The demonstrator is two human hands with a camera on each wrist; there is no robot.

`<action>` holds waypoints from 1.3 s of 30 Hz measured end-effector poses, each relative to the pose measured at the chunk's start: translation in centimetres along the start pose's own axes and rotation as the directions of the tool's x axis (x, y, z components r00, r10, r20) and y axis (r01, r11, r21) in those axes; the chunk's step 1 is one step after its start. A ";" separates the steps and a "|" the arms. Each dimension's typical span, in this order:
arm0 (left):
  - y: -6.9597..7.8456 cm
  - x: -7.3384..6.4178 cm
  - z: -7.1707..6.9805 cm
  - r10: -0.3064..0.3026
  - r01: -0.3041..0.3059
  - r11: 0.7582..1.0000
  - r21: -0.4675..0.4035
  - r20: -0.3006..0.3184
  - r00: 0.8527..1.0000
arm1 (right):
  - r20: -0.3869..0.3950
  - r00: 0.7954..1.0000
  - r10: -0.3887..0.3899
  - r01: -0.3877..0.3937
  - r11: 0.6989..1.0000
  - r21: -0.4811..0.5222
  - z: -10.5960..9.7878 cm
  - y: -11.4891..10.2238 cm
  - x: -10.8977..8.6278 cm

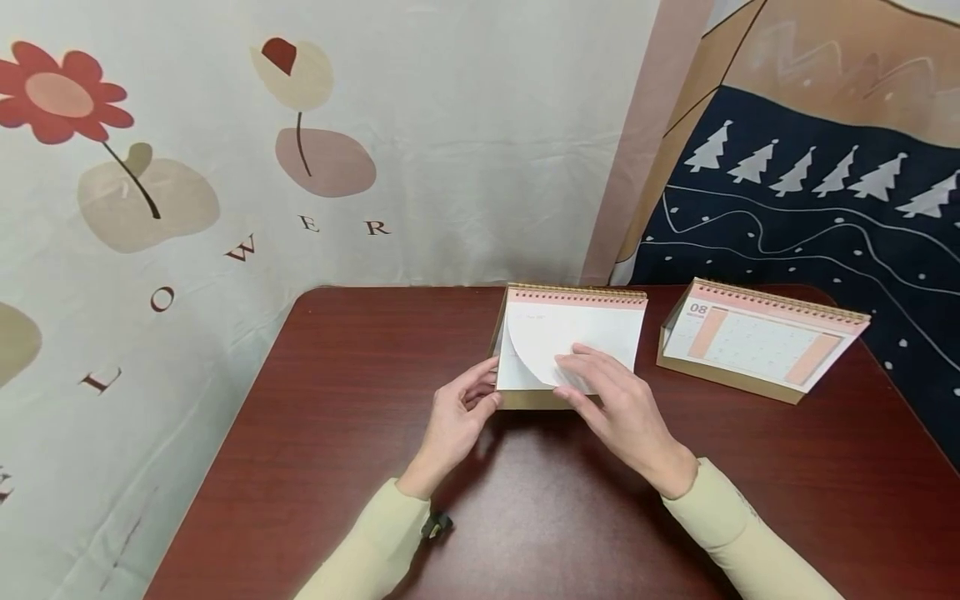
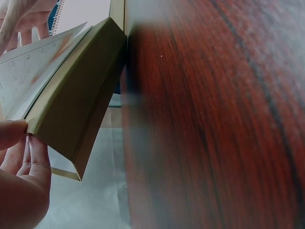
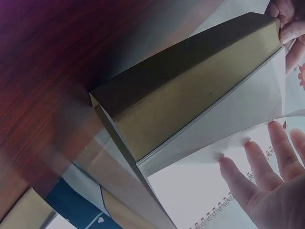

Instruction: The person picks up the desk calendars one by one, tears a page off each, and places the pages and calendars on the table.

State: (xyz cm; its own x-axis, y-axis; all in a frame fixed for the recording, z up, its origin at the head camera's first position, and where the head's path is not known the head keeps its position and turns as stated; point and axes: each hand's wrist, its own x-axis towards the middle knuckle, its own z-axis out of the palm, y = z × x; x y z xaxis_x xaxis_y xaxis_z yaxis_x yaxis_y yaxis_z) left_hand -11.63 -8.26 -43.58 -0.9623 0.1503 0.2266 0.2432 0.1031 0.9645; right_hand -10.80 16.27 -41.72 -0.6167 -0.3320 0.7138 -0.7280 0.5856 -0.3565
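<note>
A desk calendar (image 1: 573,400) with a gold cardboard stand stands in front of me, its spiral along the top. The left hand (image 1: 461,408) pinches the stand's lower left corner, thumb in front and fingers behind, as the left wrist view also shows. One white page (image 1: 543,342) of the calendar is lifted and curves away from those beneath it. Against this page the right hand (image 1: 615,400) rests its fingertips; in the right wrist view its fingers (image 3: 259,164) are spread and fairly straight. A printed date grid (image 2: 21,71) shows on a page in the left wrist view.
To the right stands a second desk calendar (image 1: 765,342), showing 08, on the same dark red wooden table (image 1: 337,433). A pale curtain with flower prints (image 1: 465,125) hangs behind the table, and a dark blue cloth with white trees (image 1: 810,217) hangs at the right.
</note>
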 end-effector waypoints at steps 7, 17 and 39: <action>0.0 0.0 0.0 0.006 -0.006 1.000 -0.001 -0.006 1.000 | -0.037 0.999 0.009 -0.007 0.999 0.053 -0.2 0.1 0.1; 0.1 0.0 -0.1 0.009 -0.009 1.000 0.007 -0.002 1.000 | -0.060 0.998 0.035 -0.030 0.996 0.088 -0.5 0.0 0.2; 0.1 -0.1 -0.1 -0.002 0.002 1.000 0.009 -0.002 1.000 | -0.119 0.986 0.113 -0.098 0.987 0.125 -0.9 0.0 0.2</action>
State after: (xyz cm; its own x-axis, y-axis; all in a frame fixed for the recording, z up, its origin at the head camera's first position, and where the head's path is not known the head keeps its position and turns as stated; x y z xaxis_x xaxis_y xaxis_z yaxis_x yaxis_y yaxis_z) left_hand -11.56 -8.35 -43.47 -0.9629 0.1485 0.2252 0.2426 0.1118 0.9637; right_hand -10.68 16.88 -41.06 -0.6550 -0.1734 0.7354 -0.6956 0.5185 -0.4973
